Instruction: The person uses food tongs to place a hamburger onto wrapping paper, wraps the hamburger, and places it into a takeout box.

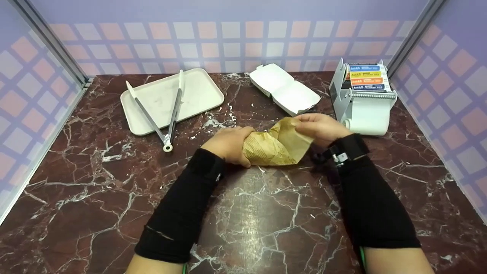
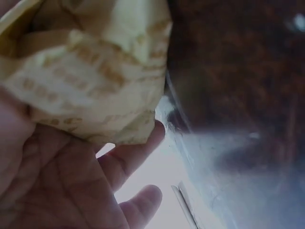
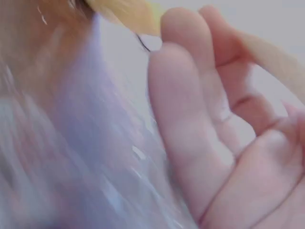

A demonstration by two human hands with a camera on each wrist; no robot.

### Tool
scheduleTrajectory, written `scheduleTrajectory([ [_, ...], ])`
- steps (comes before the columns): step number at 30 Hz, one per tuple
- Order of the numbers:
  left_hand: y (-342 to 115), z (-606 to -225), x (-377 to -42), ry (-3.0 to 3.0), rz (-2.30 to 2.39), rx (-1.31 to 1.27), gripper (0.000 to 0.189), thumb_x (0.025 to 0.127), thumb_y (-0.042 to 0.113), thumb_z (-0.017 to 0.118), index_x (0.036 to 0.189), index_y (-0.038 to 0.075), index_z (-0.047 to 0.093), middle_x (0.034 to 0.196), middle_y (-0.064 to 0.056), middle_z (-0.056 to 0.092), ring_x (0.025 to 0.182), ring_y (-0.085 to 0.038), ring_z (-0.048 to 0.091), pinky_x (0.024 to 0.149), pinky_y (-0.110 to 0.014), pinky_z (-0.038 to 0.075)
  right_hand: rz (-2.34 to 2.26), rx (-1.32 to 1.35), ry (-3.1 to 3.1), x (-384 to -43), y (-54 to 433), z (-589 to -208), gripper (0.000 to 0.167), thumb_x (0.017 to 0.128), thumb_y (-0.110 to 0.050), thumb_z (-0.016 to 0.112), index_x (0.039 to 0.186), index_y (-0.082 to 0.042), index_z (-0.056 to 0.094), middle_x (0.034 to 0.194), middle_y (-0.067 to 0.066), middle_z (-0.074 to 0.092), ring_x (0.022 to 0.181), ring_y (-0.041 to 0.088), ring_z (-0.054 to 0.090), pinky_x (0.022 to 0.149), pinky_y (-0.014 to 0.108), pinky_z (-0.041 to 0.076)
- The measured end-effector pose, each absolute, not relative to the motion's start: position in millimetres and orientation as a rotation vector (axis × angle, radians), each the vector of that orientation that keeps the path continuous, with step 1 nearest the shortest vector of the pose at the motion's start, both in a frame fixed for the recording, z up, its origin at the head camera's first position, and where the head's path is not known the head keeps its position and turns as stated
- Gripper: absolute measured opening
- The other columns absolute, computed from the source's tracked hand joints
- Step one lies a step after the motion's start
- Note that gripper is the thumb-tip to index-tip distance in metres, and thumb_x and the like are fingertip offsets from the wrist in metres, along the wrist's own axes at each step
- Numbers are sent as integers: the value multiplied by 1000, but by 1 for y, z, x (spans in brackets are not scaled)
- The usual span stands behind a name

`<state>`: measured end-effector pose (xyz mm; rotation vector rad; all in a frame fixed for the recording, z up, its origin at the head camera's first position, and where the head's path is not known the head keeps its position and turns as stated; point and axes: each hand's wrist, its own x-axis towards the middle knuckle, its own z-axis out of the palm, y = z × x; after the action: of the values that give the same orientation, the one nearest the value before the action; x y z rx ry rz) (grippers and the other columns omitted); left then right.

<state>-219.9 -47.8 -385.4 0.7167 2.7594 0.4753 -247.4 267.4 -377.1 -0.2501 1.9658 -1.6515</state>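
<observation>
Closest to the near edge you've got two black fabric sleeves (image 1: 175, 209) coming in over a dark red, white-veined marble-look worktop (image 1: 95, 213). A bit farther in, around the middle, is a crinkled tan paper wrapper with brown print (image 1: 270, 149), sitting between the two hands. The left hand (image 1: 231, 145) grips its left end, thumb on the near side, fingers over the far side. The right hand (image 1: 321, 127) pinches the loose flap at the right end, so that one's pretty narrow. Can't tell if anything's inside the paper. Past that on the left, grey tongs with white tips (image 1: 175, 110) lie spread in a V, hinge toward the near side on the worktop, arms across an off-white rectangular tray (image 1: 201, 91). Over on the right stands a grey label dispenser (image 1: 338, 91) with blue, yellow, orange and navy label rolls up top and a white roll (image 1: 371, 114) below. Farther back, right of centre, there's an open white clamshell box (image 1: 296, 97), then a lilac wall with pink and white squares (image 1: 236, 13).
</observation>
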Motion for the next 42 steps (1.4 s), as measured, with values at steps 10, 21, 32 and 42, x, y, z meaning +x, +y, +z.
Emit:
scheduleTrajectory([
  [10, -49, -385, -218, 2798, 441, 614, 99, 68, 47, 95, 150, 20, 48, 140, -7, 62, 127, -33, 59, 121, -53, 38, -2168, -75, 1167, -243, 226, -392, 68, 109, -60, 25, 107, -10, 72, 95, 7, 75, 85, 20, 72, 83, 33, 60],
  [21, -45, -387, -215, 2845, 379, 559, 110, 69, 53, 92, 158, 15, 39, 144, -12, 58, 132, -38, 53, 127, -52, 30, -2202, 184, 1445, -209, 152, -370, 52, 113, -53, 27, 109, -15, 63, 98, 5, 68, 85, 18, 66, 84, 35, 57],
  [32, -43, -386, -214, 2800, 380, 678, 85, 76, 54, 86, 152, 28, 55, 148, -2, 58, 124, -34, 50, 121, -55, 31, -1723, -71, 2120, -179, 126, -363, 65, 113, -46, 38, 162, -3, 35, 173, 17, 27, 161, 32, 28, 132, 46, 25],
  [42, -44, -385, -219, 2768, 323, 771, 98, 78, 51, 83, 162, 25, 41, 155, 3, 56, 121, -33, 57, 110, -57, 40, -1484, -470, 2273, -180, 130, -365, 78, 93, 2, 48, 164, 2, 17, 176, 17, 9, 165, 27, 8, 135, 39, 6],
])
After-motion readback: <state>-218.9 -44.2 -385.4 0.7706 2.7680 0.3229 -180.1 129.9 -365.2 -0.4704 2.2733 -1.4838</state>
